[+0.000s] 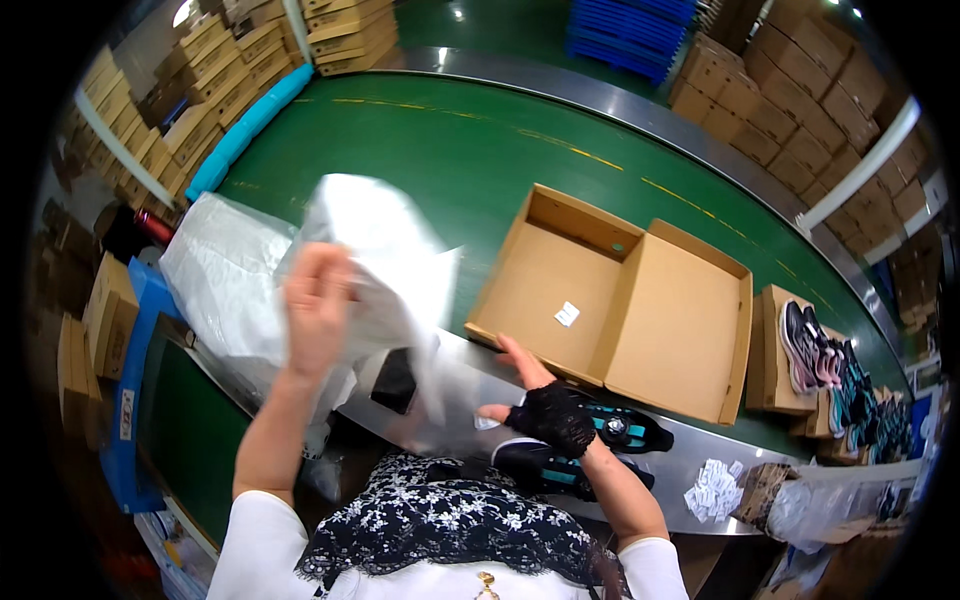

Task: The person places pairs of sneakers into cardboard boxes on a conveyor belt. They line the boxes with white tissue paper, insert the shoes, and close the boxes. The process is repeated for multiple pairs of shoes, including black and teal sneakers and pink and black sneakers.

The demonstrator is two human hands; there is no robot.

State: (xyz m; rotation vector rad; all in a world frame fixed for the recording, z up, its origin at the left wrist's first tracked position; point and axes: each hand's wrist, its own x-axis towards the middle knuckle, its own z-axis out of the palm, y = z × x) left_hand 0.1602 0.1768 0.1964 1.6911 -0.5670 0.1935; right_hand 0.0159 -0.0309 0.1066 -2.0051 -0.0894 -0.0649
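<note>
A white sheet [375, 225], likely light, limp and best held by corners, is pinched by the left hand [322, 295]; the right hand [545, 408] is spread near the front edge of the surface [722, 443].

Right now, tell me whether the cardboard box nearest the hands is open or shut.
The cardboard box is open: its lid lies back to the right, and a white slip shows inside.

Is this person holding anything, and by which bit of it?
The left hand holds a white sheet by its left side; blur hides the exact pinch. The right hand is open, with no hold showing.
</note>
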